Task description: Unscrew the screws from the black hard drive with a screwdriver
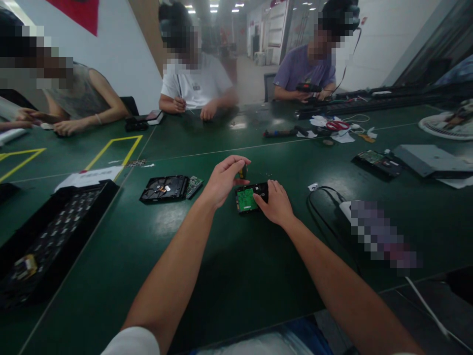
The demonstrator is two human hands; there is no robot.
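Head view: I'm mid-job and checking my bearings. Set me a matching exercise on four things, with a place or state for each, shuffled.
Things
1. Left hand
2. Right hand
3. Small circuit board
4. Grey metal case

Places and states
A. Just right of the black drive casing
B. Pinching a yellow-and-black tool
C. Far to the right of both hands
D. Holding the hard drive, green side up

Pairs: 1-B, 2-D, 3-A, 4-C

A black hard drive [241,206] is lying flat, its right end sitting under the right hand [279,204], green circuit board [247,197] facing up; a yellow-and-black tool [243,172], partly hidden, is sitting pinched in the left hand [224,182].
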